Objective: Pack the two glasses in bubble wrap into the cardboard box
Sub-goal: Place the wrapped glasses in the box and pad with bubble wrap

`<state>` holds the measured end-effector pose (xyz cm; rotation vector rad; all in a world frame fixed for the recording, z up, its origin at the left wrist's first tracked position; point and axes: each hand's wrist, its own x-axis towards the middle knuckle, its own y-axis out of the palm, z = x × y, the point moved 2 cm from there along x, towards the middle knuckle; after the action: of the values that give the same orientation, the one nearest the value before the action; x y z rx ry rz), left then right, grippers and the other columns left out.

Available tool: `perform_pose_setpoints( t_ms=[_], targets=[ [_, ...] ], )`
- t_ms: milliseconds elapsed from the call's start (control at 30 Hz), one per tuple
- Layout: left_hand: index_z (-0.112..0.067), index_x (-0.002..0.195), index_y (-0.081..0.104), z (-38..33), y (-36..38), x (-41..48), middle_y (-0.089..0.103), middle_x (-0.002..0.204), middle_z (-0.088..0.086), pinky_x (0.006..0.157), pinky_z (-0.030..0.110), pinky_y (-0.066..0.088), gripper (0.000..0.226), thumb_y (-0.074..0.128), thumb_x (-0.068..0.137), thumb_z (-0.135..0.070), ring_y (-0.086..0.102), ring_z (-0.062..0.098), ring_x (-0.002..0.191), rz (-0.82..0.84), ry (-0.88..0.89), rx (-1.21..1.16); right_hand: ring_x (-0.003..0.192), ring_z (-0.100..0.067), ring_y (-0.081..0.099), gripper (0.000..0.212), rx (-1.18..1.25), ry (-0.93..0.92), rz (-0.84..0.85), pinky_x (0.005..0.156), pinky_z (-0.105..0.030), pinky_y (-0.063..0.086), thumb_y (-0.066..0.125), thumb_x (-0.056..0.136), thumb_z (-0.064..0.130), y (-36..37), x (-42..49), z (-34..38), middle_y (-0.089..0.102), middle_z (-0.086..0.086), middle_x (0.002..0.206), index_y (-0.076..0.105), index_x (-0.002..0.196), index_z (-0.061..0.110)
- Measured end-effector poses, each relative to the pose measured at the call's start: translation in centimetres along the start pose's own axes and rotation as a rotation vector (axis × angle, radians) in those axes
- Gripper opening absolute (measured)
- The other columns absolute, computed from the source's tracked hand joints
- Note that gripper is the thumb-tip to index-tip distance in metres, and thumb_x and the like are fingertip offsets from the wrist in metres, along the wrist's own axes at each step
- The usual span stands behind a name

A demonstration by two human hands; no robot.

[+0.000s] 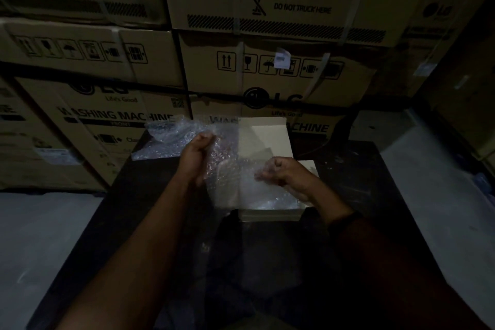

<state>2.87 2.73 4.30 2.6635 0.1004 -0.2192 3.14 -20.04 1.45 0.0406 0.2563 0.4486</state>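
Observation:
A sheet of clear bubble wrap (230, 177) hangs in the air between my two hands over the dark table (375, 182). My left hand (197, 154) grips its upper left edge with curled fingers. My right hand (286, 173) pinches its right edge lower down. Behind and under the sheet stands a small pale cardboard box (263, 136) with its lid flap up. A second piece of bubble wrap (163, 139) lies on the table's far left corner. No glass shows plainly in the dim light.
Large brown washing machine cartons (267, 67) are stacked close behind the table. Grey floor (45, 236) lies on both sides of the table. The scene is very dark.

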Motion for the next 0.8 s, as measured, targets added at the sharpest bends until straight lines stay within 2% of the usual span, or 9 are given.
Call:
perform_pose_setpoints(
  t_ms=[100,200,300,400,433,500,600,700,800],
  targets=[
    [-0.011,0.094,0.056,0.6,-0.5,0.6,0.063,0.093,0.009,0.075,0.037,0.052,0.008,0.048,0.095,-0.014,0.062,0.021,0.080,-0.066,0.009,-0.024,0.078,-0.024,0.070,0.020,0.100,0.043,0.052,0.076,-0.033,0.056,0.068,0.073,-0.004,-0.6,-0.8,-0.3,0.071,-0.013,0.083,0.055,0.085,0.006],
    [-0.012,0.082,0.052,0.5,-0.5,0.4,0.055,0.072,0.003,0.071,0.035,0.054,0.007,0.054,0.087,-0.009,0.057,0.017,0.068,-0.004,0.003,-0.124,0.063,-0.020,0.064,0.020,0.017,0.069,-0.073,0.060,-0.030,0.056,0.063,0.081,-0.010,-1.7,-1.1,0.1,0.067,-0.013,0.079,0.060,0.094,0.005],
    [-0.012,0.071,0.058,0.2,-0.5,0.1,0.057,0.062,0.000,0.067,0.032,0.055,0.018,0.059,0.083,-0.025,0.057,0.016,0.063,0.058,-0.139,-0.197,0.074,-0.020,0.062,0.022,-0.163,0.081,-0.147,0.071,-0.036,0.052,0.066,0.082,-0.004,-3.6,-0.8,1.0,0.069,-0.006,0.086,0.068,0.097,0.012],
    [-0.007,0.094,0.067,-0.3,-0.3,0.8,0.070,0.085,0.007,0.074,0.036,0.052,0.035,0.053,0.092,-0.038,0.065,0.023,0.080,0.053,-0.225,0.238,0.090,-0.029,0.064,0.025,-0.262,0.156,-0.063,0.090,-0.047,0.050,0.065,0.083,-0.005,-5.1,-0.6,1.6,0.069,-0.013,0.099,0.068,0.100,0.013],
    [-0.004,0.102,0.066,-0.3,0.0,1.0,0.071,0.090,0.007,0.075,0.036,0.052,0.030,0.060,0.089,-0.031,0.065,0.025,0.084,0.044,-0.206,0.397,0.094,-0.034,0.065,0.026,-0.322,0.183,-0.030,0.092,-0.050,0.049,0.066,0.082,-0.004,-5.5,-0.4,1.8,0.069,-0.016,0.103,0.068,0.104,0.011],
    [0.000,0.095,0.064,0.1,1.0,1.5,0.070,0.076,0.006,0.058,0.023,0.053,0.015,0.068,0.083,-0.008,0.067,0.018,0.069,-0.010,-0.136,0.565,0.100,-0.041,0.064,0.031,-0.447,0.192,-0.035,0.092,-0.055,0.048,0.070,0.080,-0.001,-6.3,0.3,2.1,0.068,-0.021,0.109,0.067,0.109,0.009],
    [-0.005,0.078,0.060,1.4,1.5,2.4,0.063,0.066,0.009,0.038,0.017,0.043,0.012,0.071,0.080,0.001,0.058,0.015,0.049,-0.180,-0.053,0.611,0.092,-0.029,0.066,0.040,-0.409,0.126,-0.307,0.084,-0.049,0.054,0.074,0.077,0.003,-7.4,1.2,2.0,0.064,-0.015,0.116,0.064,0.112,0.019],
    [-0.004,0.078,0.062,3.5,1.1,2.7,0.066,0.078,0.016,0.041,0.020,0.046,0.009,0.067,0.083,0.000,0.060,0.018,0.058,-0.261,-0.046,0.692,0.076,-0.018,0.061,0.052,-0.333,0.095,-0.552,0.062,-0.035,0.052,0.075,0.077,0.005,-8.2,1.2,0.8,0.064,-0.007,0.107,0.056,0.122,0.021],
    [-0.013,0.076,0.060,5.4,1.1,2.0,0.067,0.080,0.015,0.055,0.029,0.053,0.014,0.067,0.085,-0.004,0.064,0.024,0.069,-0.307,-0.066,0.784,0.084,-0.018,0.057,0.053,-0.341,0.037,-0.656,0.070,-0.032,0.051,0.075,0.074,-0.003,-9.2,1.4,-0.3,0.060,-0.013,0.115,0.056,0.122,0.010]
  ],
)
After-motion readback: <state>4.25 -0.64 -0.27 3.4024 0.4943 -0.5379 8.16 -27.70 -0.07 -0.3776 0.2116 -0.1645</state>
